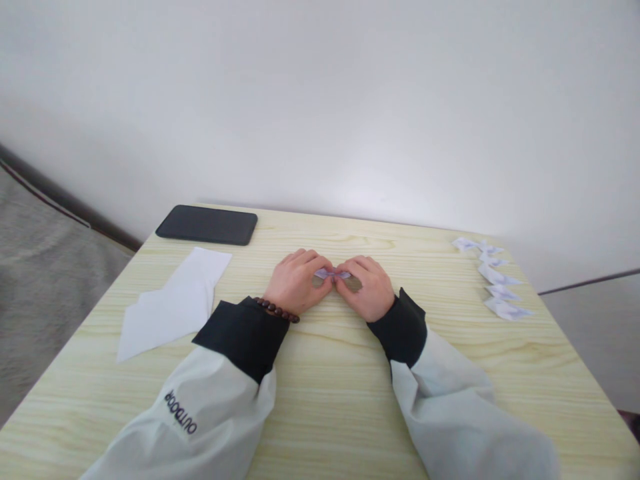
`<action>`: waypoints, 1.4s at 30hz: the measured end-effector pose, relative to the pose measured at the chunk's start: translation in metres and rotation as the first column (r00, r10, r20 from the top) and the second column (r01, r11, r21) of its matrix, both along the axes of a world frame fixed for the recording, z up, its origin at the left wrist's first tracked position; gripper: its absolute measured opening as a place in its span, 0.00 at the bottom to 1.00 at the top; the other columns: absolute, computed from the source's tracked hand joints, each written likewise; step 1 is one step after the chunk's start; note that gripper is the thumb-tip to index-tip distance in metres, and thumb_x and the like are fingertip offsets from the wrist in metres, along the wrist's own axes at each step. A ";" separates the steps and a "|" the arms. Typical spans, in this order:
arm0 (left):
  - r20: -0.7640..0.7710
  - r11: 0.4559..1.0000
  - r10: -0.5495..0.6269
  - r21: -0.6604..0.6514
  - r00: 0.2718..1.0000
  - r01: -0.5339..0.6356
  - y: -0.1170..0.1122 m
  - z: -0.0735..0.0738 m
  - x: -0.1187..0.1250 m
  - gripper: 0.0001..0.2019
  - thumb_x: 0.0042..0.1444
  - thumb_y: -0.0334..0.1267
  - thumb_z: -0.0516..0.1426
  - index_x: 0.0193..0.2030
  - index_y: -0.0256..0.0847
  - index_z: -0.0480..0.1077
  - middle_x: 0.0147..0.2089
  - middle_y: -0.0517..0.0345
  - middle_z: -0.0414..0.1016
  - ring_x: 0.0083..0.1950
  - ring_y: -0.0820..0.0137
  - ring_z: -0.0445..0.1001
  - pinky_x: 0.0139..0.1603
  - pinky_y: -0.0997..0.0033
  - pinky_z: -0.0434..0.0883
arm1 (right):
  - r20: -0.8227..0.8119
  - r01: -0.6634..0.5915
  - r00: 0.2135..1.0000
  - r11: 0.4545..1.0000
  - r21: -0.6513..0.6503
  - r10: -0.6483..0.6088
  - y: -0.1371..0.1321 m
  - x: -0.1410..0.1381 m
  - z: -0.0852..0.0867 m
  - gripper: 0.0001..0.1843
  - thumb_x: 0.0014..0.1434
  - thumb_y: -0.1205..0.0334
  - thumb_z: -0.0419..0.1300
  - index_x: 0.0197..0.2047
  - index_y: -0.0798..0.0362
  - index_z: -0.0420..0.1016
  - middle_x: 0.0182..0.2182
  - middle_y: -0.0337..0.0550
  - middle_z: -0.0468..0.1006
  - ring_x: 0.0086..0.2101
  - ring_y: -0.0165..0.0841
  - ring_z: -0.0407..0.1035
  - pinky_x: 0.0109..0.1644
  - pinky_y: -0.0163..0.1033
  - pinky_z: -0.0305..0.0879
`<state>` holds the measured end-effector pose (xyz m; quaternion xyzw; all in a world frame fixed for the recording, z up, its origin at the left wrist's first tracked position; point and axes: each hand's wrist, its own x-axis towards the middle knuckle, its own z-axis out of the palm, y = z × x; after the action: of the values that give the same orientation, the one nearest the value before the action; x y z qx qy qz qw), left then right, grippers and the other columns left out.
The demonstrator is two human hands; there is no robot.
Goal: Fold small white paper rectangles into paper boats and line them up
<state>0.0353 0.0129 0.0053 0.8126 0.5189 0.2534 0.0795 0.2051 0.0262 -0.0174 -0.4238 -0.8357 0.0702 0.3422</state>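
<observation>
Both hands meet over the middle of the table, pinching one small folded paper (323, 273) between them. My left hand (299, 280), with a dark beaded bracelet (277, 309) at the wrist, grips its left part between thumb and fingers. From the other side my right hand (367, 285) pinches the same paper, fingertips close to those of the left. Most of the folded paper is hidden behind the fingers, so its exact shape cannot be made out.
White paper sheets (167, 310) lie overlapping at the left, below a black phone (207, 225). Several small folded paper pieces (503, 292) stand in a column near the right edge of the wooden table (340, 413). A white wall (320, 113) rises behind the table.
</observation>
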 end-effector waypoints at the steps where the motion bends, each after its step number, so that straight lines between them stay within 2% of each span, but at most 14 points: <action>1: -0.008 1.000 0.001 -0.004 1.000 -0.001 0.000 0.001 0.000 0.06 0.52 0.37 0.56 0.35 0.41 0.73 0.36 0.56 0.75 0.40 0.65 0.71 0.44 0.65 0.68 | 0.003 -0.001 1.000 1.000 -0.003 0.001 0.000 0.000 0.000 0.05 0.54 0.63 0.58 0.33 0.52 0.75 0.31 0.42 0.77 0.35 0.35 0.69 0.42 0.41 0.63; 13: -0.073 0.999 -0.014 0.046 0.997 0.017 -0.002 -0.001 0.001 0.07 0.53 0.40 0.55 0.34 0.42 0.72 0.37 0.57 0.72 0.40 0.67 0.70 0.40 0.67 0.67 | 0.088 0.030 0.996 0.999 -0.029 -0.027 -0.003 -0.002 0.004 0.06 0.48 0.66 0.59 0.32 0.51 0.75 0.29 0.41 0.75 0.34 0.35 0.67 0.42 0.41 0.59; 20: -0.086 0.989 0.106 0.116 0.991 -0.095 -0.004 -0.001 0.001 0.08 0.53 0.44 0.56 0.33 0.44 0.73 0.38 0.58 0.73 0.40 0.66 0.71 0.32 0.70 0.66 | 0.100 0.044 0.994 0.999 -0.018 -0.042 -0.003 -0.002 0.002 0.05 0.50 0.66 0.58 0.32 0.51 0.74 0.30 0.41 0.74 0.35 0.36 0.66 0.43 0.42 0.59; 30: -0.082 0.998 0.062 0.037 0.995 -0.059 -0.004 0.001 0.001 0.06 0.53 0.40 0.57 0.34 0.43 0.73 0.38 0.57 0.75 0.42 0.65 0.70 0.39 0.68 0.69 | 0.110 0.059 0.992 0.998 -0.034 -0.055 -0.003 -0.002 0.003 0.03 0.51 0.65 0.58 0.31 0.51 0.73 0.31 0.43 0.73 0.35 0.36 0.66 0.43 0.42 0.60; 36: -0.056 0.999 0.005 0.041 0.998 -0.003 -0.001 -0.001 0.000 0.05 0.53 0.39 0.57 0.32 0.42 0.72 0.37 0.58 0.76 0.42 0.66 0.71 0.42 0.69 0.69 | 0.118 0.060 0.991 0.998 -0.021 -0.057 -0.004 -0.002 0.004 0.03 0.52 0.65 0.57 0.30 0.52 0.73 0.31 0.43 0.73 0.35 0.36 0.65 0.42 0.42 0.60; 42: -0.029 0.994 0.043 0.099 0.999 -0.040 -0.001 -0.005 -0.003 0.07 0.55 0.41 0.58 0.35 0.41 0.73 0.39 0.58 0.78 0.42 0.67 0.73 0.40 0.71 0.70 | 0.100 0.075 0.992 0.997 -0.024 -0.072 -0.002 -0.002 0.002 0.04 0.53 0.66 0.56 0.31 0.52 0.73 0.31 0.43 0.74 0.34 0.36 0.65 0.42 0.42 0.60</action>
<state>0.0326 0.0121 0.0001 0.8084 0.5238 0.2672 0.0261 0.2034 0.0239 -0.0153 -0.4619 -0.8344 0.0481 0.2968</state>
